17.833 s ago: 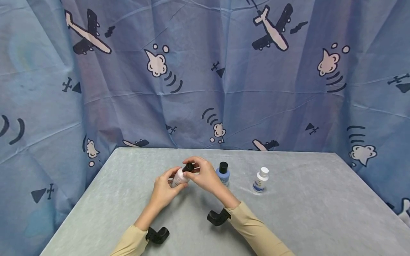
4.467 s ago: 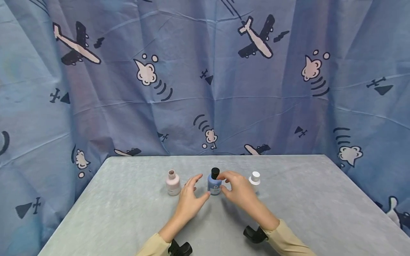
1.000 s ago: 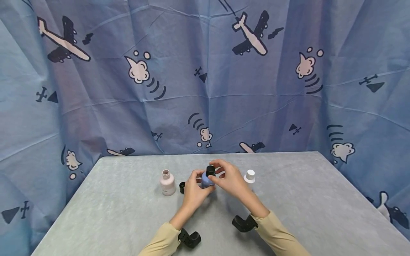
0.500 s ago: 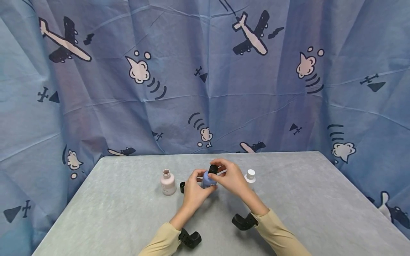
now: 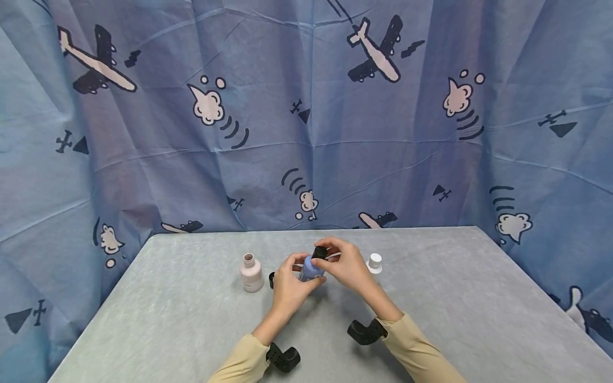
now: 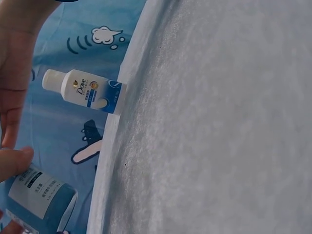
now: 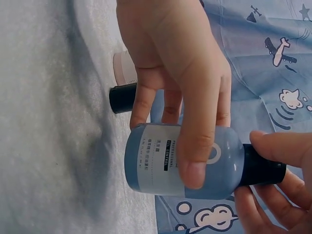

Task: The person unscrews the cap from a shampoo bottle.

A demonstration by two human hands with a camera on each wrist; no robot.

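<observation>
My left hand (image 5: 289, 287) grips the body of a small blue bottle (image 7: 224, 165), thumb across its label. Thumb and fingers of my right hand (image 5: 347, 268) pinch the black cap (image 7: 263, 165) at the bottle's neck. In the head view the bottle leans to the right, its lower part partly covered by the left hand. A pale pink bottle (image 5: 251, 276) stands upright with an open neck, left of the hands. Between it and my left hand sits a loose black cap (image 7: 122, 99), mostly hidden in the head view.
A white Dove bottle (image 6: 90, 90) with a white cap stands just beyond my right hand, its lower part hidden in the head view. The grey cloth-covered table (image 5: 167, 319) ends at the back before a blue printed curtain (image 5: 268, 175).
Earlier both hands held the pink bottle by body and cap; it now stands uncapped. The blue bottle, standing 4.5 seconds ago, is now gripped. In the last second it tilts slightly rightward.
</observation>
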